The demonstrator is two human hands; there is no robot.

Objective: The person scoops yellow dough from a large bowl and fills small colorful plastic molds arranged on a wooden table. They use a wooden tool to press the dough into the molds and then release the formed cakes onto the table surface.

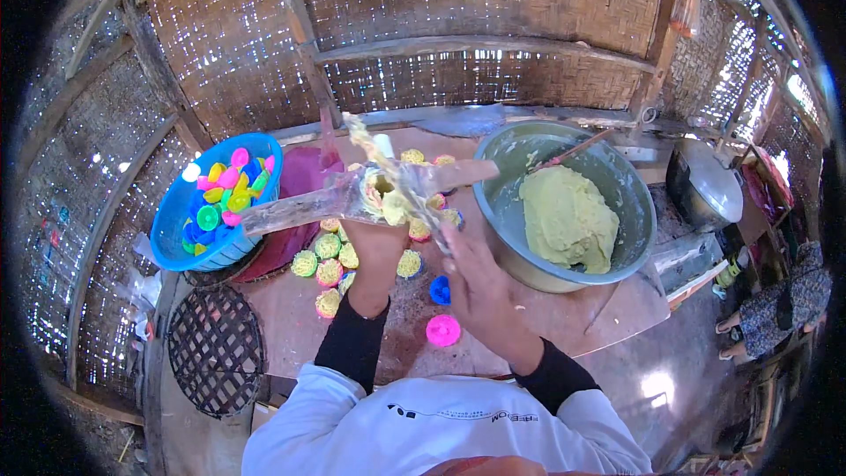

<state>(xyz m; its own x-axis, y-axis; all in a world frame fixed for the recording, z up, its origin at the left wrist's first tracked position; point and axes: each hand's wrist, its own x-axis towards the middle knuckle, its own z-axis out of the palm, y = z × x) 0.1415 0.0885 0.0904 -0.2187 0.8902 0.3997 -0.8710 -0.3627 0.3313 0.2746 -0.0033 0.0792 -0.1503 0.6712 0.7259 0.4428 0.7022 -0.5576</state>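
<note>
Above the table, my left hand (pixel 377 245) is closed beneath the middle of a worn wooden bar (pixel 300 210) that lies crosswise. Pale yellow dough (pixel 394 204) clings around the opening at the bar's centre. In my right hand (pixel 480 286) is the lower end of a dough-smeared stick (pixel 381 154), which slants up and left across the bar. Some fingers of both hands are hidden. Small cups topped with yellow dough strands (pixel 328 247) stand below and behind the bar. Nearer to me are a blue cup (pixel 440 291) and a pink cup (pixel 443 330).
A large grey-green basin (pixel 639 211) at right holds a dough mound (pixel 568 216) and a stick. At left, a blue basket (pixel 159 229) holds colourful cups. A black woven tray (pixel 216 348) sits at the table's left edge. Another person (pixel 780 304) is at far right, near a lidded pot (pixel 705 181).
</note>
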